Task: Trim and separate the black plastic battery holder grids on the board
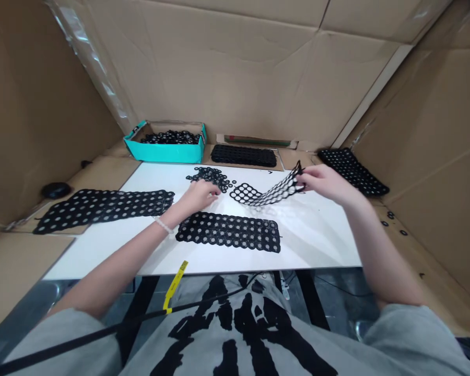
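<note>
Grey T-shirt with a black print (235,334) fills the bottom of the head view, crossed by a black cord (78,334) with a yellow tag (175,286) on it. Both forearms reach forward over a white tabletop (317,245).

The right hand (323,183) pinches the edge of a black honeycomb mesh sheet (278,191) between fingers and thumb, holding it up at a slant so its far end hangs just above the table. The left hand (199,196), with a beaded bracelet (163,225) at the wrist, rests curled on the near edge of a loose pile of black rings (211,176). The fingers are bent down, but whether they clamp any rings is hard to tell from this angle.

A small square mesh piece (245,194) lies between the hands, beside the lifted sheet. A long mesh panel (227,232) lies directly below the left hand, and another (102,209) lies to the left, partly on the tabletop. Farther back, a teal box (166,151) holds more black rings, next to a dense black stack (243,155). A further mesh panel (352,171) sits on the cardboard at the right, with a few loose rings (391,219) nearby. Cardboard walls (219,68) surround the bench.
</note>
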### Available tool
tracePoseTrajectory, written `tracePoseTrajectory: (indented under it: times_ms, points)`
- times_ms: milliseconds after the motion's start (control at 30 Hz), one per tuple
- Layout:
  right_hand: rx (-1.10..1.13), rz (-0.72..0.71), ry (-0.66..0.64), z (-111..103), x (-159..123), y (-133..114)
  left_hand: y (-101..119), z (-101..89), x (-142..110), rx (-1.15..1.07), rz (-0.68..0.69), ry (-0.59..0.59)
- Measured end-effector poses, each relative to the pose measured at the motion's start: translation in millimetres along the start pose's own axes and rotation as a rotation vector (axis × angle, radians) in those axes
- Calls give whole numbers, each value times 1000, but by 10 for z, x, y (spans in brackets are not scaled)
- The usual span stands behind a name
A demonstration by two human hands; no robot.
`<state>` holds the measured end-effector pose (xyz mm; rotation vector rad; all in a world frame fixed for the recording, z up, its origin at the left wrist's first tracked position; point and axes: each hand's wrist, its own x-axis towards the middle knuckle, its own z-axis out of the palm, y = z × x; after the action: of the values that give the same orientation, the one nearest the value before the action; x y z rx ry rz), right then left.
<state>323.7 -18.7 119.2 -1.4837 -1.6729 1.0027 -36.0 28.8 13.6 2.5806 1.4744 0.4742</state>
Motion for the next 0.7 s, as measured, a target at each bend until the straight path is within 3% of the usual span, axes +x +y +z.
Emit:
tracePoseTrajectory:
  times_ms: [67, 167, 267, 400, 533, 700]
  points:
    - [113, 39, 91, -163, 25, -80, -30, -11, -88, 35, 31, -63]
    - [327, 54, 177, -290, 146, -201, -189, -77, -225, 19, -42, -47]
    - [408, -12, 218, -340, 270, -365, -347, -151, -366, -53, -145, -114]
    - [443, -74, 254, -326, 460, -612, -386, -172, -486, -198, -179, -177]
    - [459, -106, 238, -189, 897, -758, -396, -223, -394, -309, -274, -57]
    - [494, -306, 89, 112, 1787, -948, -575, -262, 55, -390, -323, 135]
